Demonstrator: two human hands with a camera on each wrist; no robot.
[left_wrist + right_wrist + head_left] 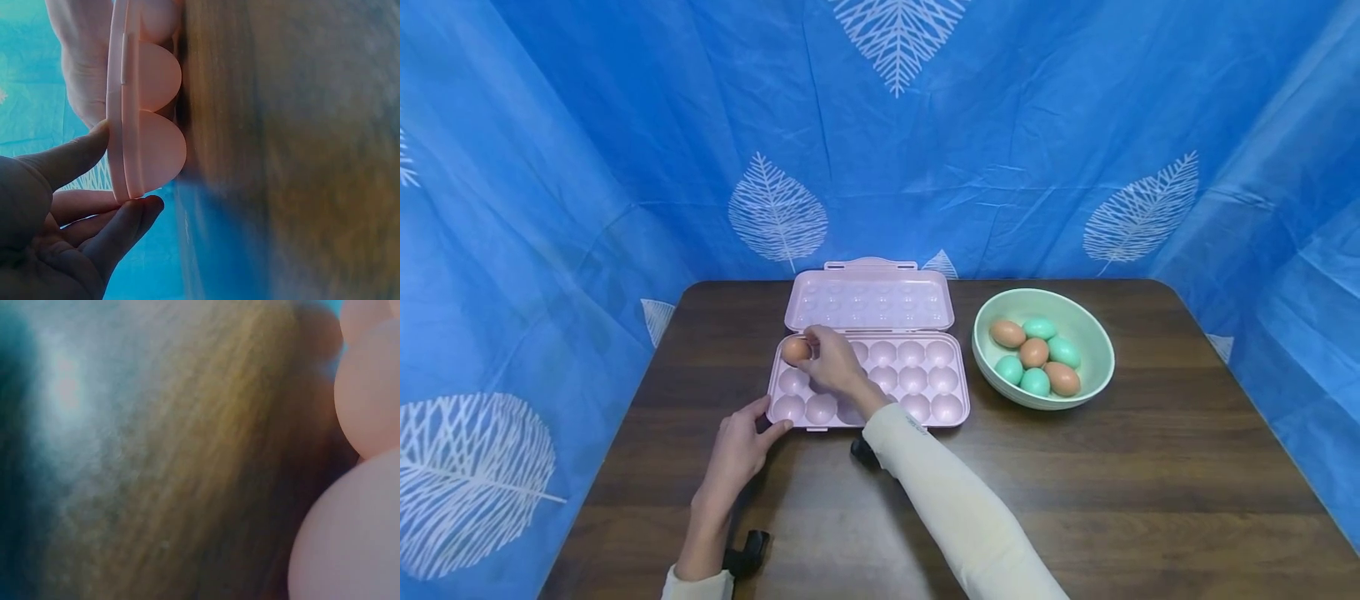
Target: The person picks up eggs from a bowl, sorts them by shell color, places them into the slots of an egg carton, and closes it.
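A pink plastic egg holder (913,380) lies on the table with its lid folded back. My right hand (837,365) reaches over it and pinches a brown egg (794,352) at the back left cup. Whether the egg touches the cup bottom cannot be told. My left hand (741,443) grips the front left corner of the holder; in the left wrist view, its thumb (78,156) lies at the rim and its fingers bend round the corner. Rounded cup undersides (359,537) show in the right wrist view, where the right hand's fingers are hidden.
Right of the holder stands a light green bowl (1101,367) with several brown and green eggs. The open lid (870,300) leans toward the blue leaf-patterned curtain (1000,167) behind the dark wooden table (1135,483).
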